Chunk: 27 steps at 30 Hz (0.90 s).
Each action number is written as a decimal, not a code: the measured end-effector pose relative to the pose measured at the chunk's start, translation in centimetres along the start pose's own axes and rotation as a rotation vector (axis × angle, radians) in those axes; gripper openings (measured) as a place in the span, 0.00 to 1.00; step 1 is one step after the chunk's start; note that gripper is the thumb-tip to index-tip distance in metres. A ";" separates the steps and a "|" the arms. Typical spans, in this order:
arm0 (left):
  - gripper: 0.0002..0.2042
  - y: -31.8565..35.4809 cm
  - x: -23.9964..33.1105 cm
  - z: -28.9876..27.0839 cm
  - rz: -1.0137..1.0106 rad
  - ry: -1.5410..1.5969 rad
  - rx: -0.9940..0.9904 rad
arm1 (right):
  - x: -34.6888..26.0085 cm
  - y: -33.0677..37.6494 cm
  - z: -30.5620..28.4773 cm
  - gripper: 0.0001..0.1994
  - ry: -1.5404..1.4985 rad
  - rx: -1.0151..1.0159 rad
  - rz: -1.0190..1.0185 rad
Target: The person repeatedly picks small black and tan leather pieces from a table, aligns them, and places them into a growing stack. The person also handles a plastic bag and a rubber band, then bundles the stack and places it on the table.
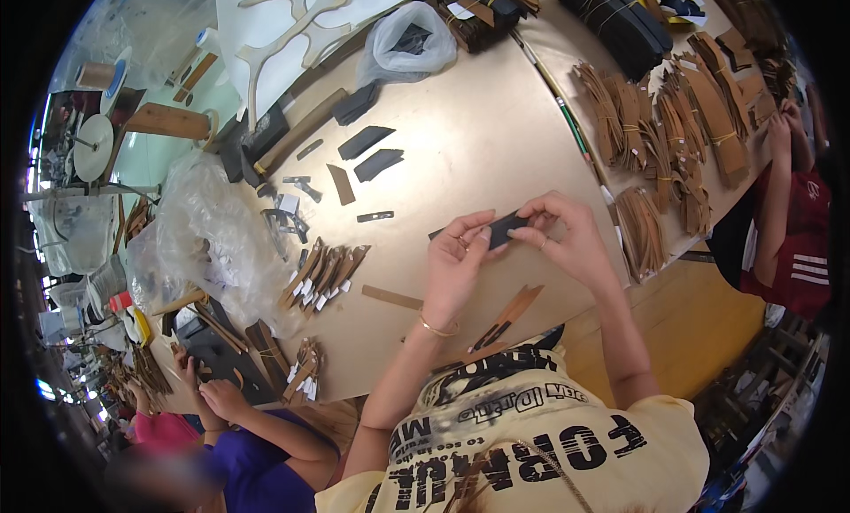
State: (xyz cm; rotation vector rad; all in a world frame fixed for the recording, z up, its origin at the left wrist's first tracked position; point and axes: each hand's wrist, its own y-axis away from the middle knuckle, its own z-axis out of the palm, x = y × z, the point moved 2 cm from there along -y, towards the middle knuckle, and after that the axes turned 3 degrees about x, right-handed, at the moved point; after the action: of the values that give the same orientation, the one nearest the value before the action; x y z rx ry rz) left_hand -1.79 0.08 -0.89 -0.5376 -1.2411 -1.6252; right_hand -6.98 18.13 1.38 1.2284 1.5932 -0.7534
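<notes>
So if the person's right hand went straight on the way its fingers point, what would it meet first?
The right hand holds the flat, dark strip of leather-like material; beyond that, leftward, the left hand would likely come first, though depth is unclear.

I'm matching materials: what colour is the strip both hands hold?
The strip looks near-black; head view.

**Black Lettering Crowds a Cream Shirt**

From where I stand, the only clear print is on that cream shirt (567, 429): big black capitals, with smaller black lines among them. White tags (323, 292) on the brown bundles (335, 263) are too small to read, and so is the pale mark (813, 189) on a dark red shirt (788, 247).
</notes>
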 end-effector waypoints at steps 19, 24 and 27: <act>0.12 2.8 -0.3 -3.0 -0.067 0.061 0.141 | -1.1 0.6 3.5 0.11 0.063 0.009 -0.073; 0.14 -1.4 1.7 -1.3 -0.016 0.064 -0.013 | -1.4 -0.6 1.6 0.13 0.250 0.171 -0.326; 0.13 -3.3 2.6 -0.4 -0.105 0.043 -0.112 | -1.3 -1.2 0.2 0.12 0.240 0.177 -0.253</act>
State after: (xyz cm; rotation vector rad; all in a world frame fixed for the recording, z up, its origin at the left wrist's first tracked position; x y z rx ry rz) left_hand -5.72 -1.40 -0.54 -0.5115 -1.1680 -1.7935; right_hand -8.04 17.12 2.41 1.2959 1.9379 -0.9516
